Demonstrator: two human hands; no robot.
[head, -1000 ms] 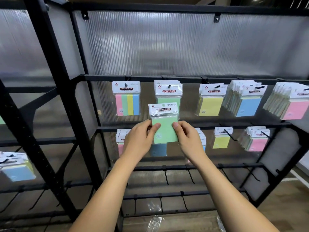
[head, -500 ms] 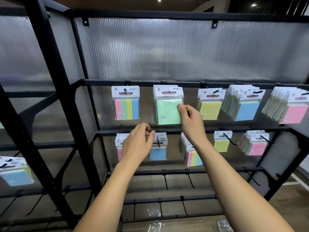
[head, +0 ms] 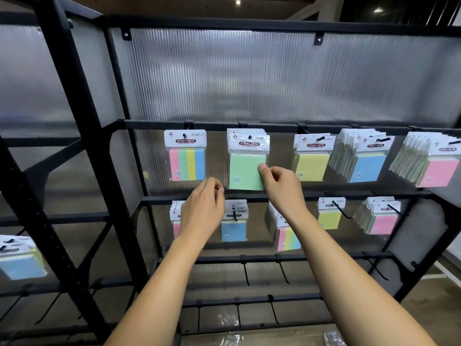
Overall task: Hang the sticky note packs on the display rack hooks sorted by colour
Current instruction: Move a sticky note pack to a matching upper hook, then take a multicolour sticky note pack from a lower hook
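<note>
- ribbed translucent panel point(head: 249, 78) behind the bars
- wood floor point(head: 424, 303) lower right
- clear plastic wrappers point(head: 230, 340) on floor
- ceiling lights point(head: 238, 1)

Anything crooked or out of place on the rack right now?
Mostly tidy. The green pack hangs slightly tilted while the right hand pinches its edge. The lower row's multicolour packs also hang askew on their hook. No damage shows.

Display rack point(head: 82, 136): black frame, ribbed translucent grey panels. Top-row packs: striped pink-green-yellow-blue pack point(head: 187, 164), green pack point(head: 245, 172), yellow pack point(head: 311, 167), blue pack point(head: 365, 168), pink pack point(head: 439, 172). Header cards point(head: 185, 138): white.
</note>
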